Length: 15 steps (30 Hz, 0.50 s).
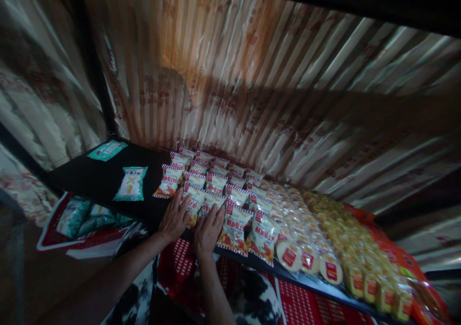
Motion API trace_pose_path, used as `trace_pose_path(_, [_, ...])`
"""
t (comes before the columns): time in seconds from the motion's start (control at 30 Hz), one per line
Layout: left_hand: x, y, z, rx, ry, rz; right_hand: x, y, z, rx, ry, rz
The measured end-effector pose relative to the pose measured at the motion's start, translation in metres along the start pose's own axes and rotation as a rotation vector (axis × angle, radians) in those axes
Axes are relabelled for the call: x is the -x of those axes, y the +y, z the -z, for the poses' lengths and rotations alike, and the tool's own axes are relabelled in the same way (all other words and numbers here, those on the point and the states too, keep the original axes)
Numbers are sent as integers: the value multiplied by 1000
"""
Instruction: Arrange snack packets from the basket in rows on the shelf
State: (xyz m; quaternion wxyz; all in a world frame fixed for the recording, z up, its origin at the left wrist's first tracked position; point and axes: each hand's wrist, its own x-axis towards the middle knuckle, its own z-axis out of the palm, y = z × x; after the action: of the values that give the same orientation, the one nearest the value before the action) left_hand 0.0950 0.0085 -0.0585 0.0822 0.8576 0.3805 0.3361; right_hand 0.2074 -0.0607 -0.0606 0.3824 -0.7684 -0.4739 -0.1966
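Note:
Both my hands rest on red-and-white snack packets (216,186) laid in rows on a dark shelf (101,178). My left hand (175,218) lies flat with fingers stretched over a packet at the front left of the rows. My right hand (209,229) lies beside it, fingers spread on the neighbouring packet. Neither hand grips anything. A green-and-white packet (130,183) lies alone to the left of my hands, and another teal packet (107,150) sits further back.
Rows of round pale snack packs (298,229) and yellow packs (345,238) fill the shelf to the right. A box of green packets (77,219) sits lower left. A striped curtain-like wall (252,75) backs the shelf. Red patterned cloth (298,306) lies below.

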Motion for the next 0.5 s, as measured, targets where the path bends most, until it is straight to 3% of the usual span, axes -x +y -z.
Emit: trace_pose_path(0.5, [0,2,0,-111,13,-28,2,1,-3,-17,-21,-15])
